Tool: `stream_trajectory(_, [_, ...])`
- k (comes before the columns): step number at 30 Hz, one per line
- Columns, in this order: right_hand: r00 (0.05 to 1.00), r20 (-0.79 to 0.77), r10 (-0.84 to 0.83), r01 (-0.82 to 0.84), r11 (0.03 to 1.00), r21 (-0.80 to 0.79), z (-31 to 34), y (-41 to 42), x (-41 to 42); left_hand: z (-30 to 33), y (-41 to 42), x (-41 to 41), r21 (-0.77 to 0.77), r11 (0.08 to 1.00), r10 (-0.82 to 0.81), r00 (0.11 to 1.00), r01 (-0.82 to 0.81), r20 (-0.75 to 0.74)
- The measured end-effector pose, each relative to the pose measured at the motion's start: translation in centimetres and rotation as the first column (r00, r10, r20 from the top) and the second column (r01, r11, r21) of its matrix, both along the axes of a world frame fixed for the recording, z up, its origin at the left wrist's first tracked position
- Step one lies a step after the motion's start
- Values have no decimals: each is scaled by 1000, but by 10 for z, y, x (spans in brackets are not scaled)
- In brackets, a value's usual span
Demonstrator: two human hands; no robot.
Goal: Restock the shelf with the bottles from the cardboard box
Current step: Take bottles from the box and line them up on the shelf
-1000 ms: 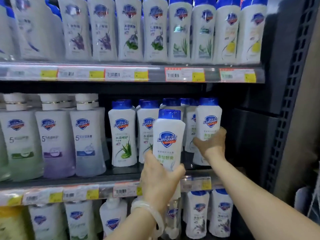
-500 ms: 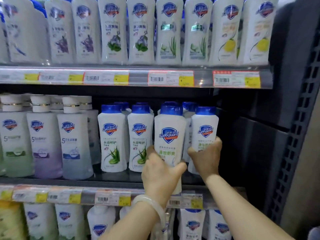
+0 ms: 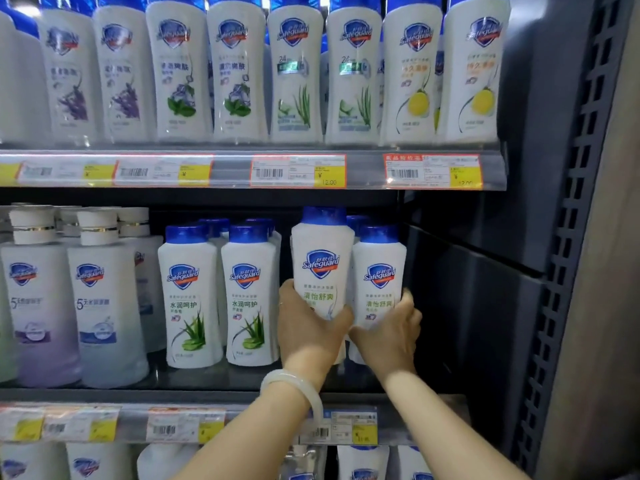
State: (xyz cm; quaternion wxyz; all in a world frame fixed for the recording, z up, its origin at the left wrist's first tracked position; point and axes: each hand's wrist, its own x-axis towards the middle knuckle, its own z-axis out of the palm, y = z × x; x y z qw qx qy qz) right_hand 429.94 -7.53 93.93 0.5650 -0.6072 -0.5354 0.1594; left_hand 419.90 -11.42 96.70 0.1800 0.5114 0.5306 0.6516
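Observation:
A white Safeguard bottle with a blue cap (image 3: 322,268) is held upright by my left hand (image 3: 310,336), which grips its lower part at the middle shelf (image 3: 207,398). It stands a little higher than its neighbours, in the gap between two aloe bottles (image 3: 251,299) and the rightmost bottle (image 3: 378,285). My right hand (image 3: 389,336) grips the lower part of that rightmost bottle, which stands at the shelf's right end. More blue caps show behind these. The cardboard box is out of view.
Tall white bottles (image 3: 353,71) fill the upper shelf above a price-tag rail (image 3: 298,171). Pump-top bottles (image 3: 100,299) stand on the middle shelf's left. The dark shelf upright (image 3: 568,237) bounds the right side. More bottles sit on the lower shelf (image 3: 363,462).
My left hand has carried the bottle forward into the middle shelf, into the gap beside the rightmost bottle. My right hand has stayed on that rightmost bottle. The camera has moved closer.

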Motion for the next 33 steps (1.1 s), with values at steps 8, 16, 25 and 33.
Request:
stream_trajectory(8, [998,56,37,-39,999,39,-8,-4,4,-17,32,1,30,986,166,981,-164,-102])
stream_trajectory(16, [997,74,21,-23,999,25,-8,-5,2,-33,34,-2,-153,977,130,985,-148,-117])
stream_trajectory(25, [997,68,22,-23,1000,6,-6,-4,-7,-35,36,-11,-326,944,7,994,-42,-105])
stream_trajectory(33, [1000,25,15,-16,1000,12,-9,1,-13,-39,44,-14,-329,944,-8,1000,6,-3])
